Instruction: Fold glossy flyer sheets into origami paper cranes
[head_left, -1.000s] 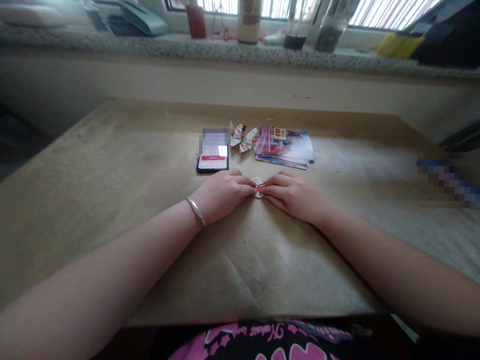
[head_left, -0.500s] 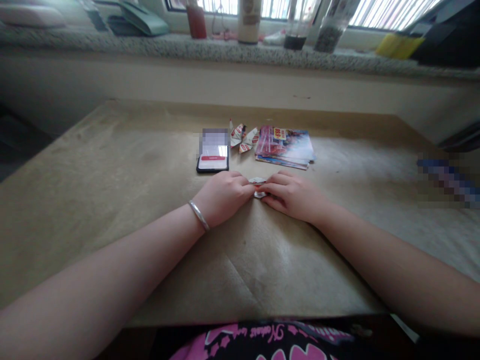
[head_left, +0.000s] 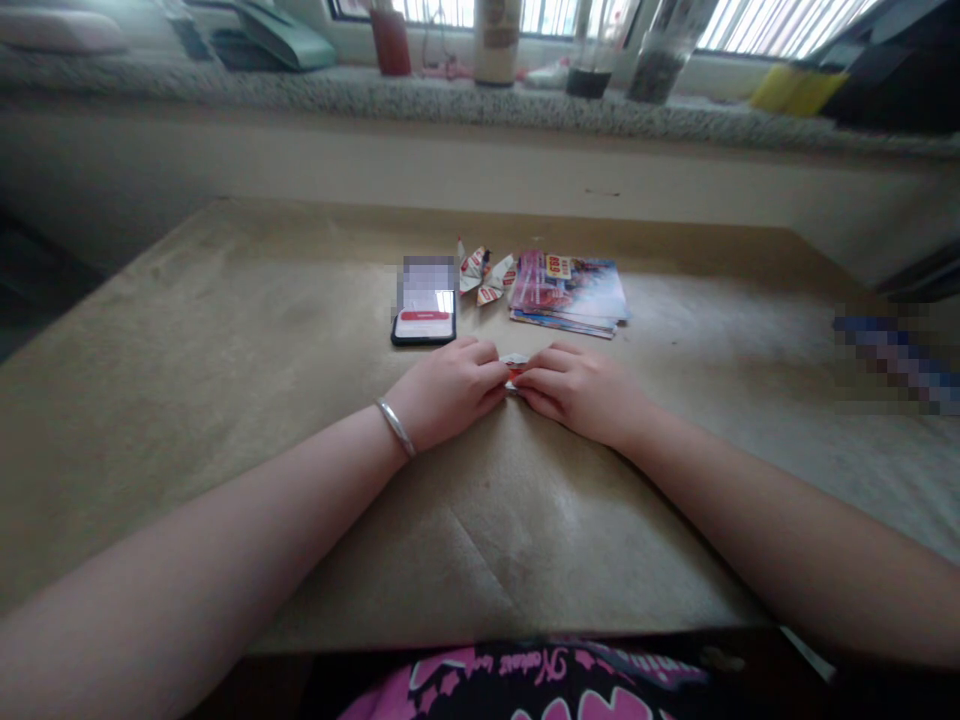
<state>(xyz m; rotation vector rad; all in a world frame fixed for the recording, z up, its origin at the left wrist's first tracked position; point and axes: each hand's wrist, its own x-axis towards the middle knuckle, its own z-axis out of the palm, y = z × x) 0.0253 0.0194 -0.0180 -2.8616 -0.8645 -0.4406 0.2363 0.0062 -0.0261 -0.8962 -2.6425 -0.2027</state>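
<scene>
A: What stands behind the bench (head_left: 187, 340)?
B: A plain pale wall (head_left: 412, 165), mostly in shade, with one thin dark mark (head_left: 602, 192) low down.
A: And higher up?
B: A speckled, stone-looking sill (head_left: 262, 88) crosses the whole view. Above it is a window (head_left: 780, 25) in a pale frame (head_left: 553, 52), with close-set upright bars showing bright through the glass.
A: So that's the brightest spot?
B: Yes. The bench top is tan, with soft patches of sheen and a faint crease (head_left: 480, 552) near the front edge.
A: Far left?
B: A dark corner (head_left: 30, 260), too dim to make out.
</scene>
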